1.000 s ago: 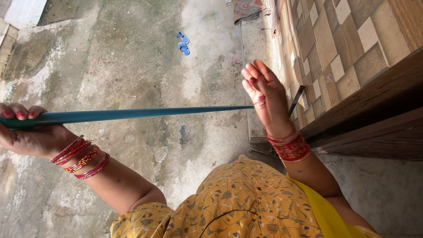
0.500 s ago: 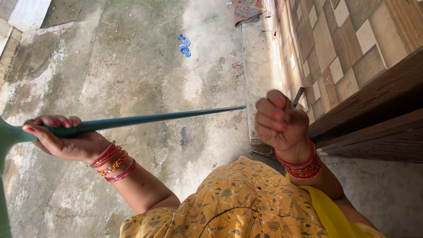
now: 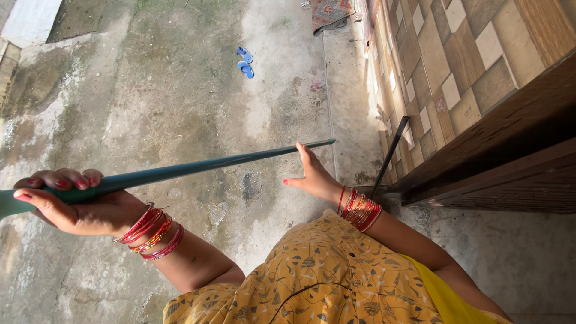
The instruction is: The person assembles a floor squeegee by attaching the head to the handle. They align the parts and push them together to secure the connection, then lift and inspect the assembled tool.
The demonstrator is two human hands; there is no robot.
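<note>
Left hand is wrapped tight round the thick end of a long teal pole, fingers curled over the top, thumb under it. Red-painted nails show on the fingers. Red and gold bangles are stacked on that wrist.

Right hand is open and empty, fingers straight and close together, thumb out to the side. It sits just beside the thin end of the pole, near the tip; can't tell if the fingertips touch it. Another stack of red bangles is on the right wrist.

Pole runs almost level across the view, from the left edge, through the left hand, up slightly to its tip near the middle. It tapers toward the tip and hangs above the floor, not resting on anything visible.

Below: stained grey concrete floor. A pair of blue sandals lies on it well away from the hands, toward the top of the view. A patterned mat lies further off at the top edge.

Right side: tiled wall in tan and brown squares, with a dark wooden frame next to it. A thin dark rod leans against the wall base, just beyond the right wrist.

Person wears a mustard-yellow printed garment, visible at bottom centre.
</note>
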